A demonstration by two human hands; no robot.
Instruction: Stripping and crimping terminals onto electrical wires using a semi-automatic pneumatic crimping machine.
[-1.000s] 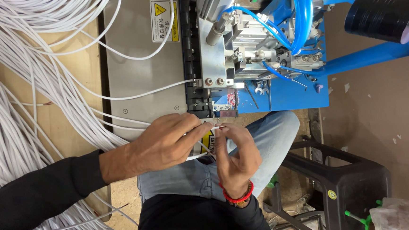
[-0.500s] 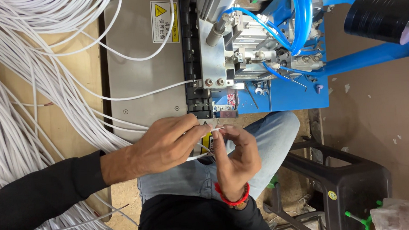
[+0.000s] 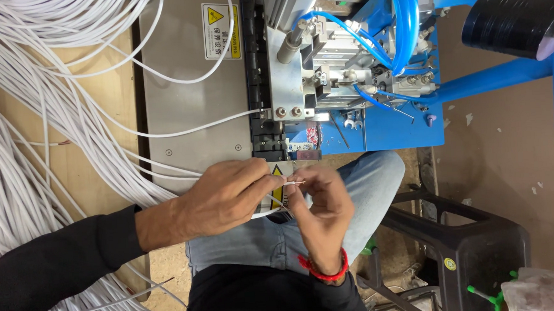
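My left hand (image 3: 228, 197), in a black sleeve, comes in from the left and pinches a thin white wire (image 3: 269, 212) between thumb and fingers. My right hand (image 3: 322, 213), with a red thread bracelet at the wrist, meets it from below and pinches the same wire's stripped tip (image 3: 297, 184). Both hands are held together over my knee in blue jeans (image 3: 368, 182), just below the grey and black front of a wire-processing machine (image 3: 285, 78).
A big bundle of white wires (image 3: 25, 126) lies on the wooden bench at the left. The machine has a grey plate (image 3: 191, 109), blue frame and blue air hoses (image 3: 403, 19). A black tape roll (image 3: 512, 19) and a black plastic stool (image 3: 468, 246) are on the right.
The hands stay almost in place; my right hand's fingers have shifted slightly at the wire tip.
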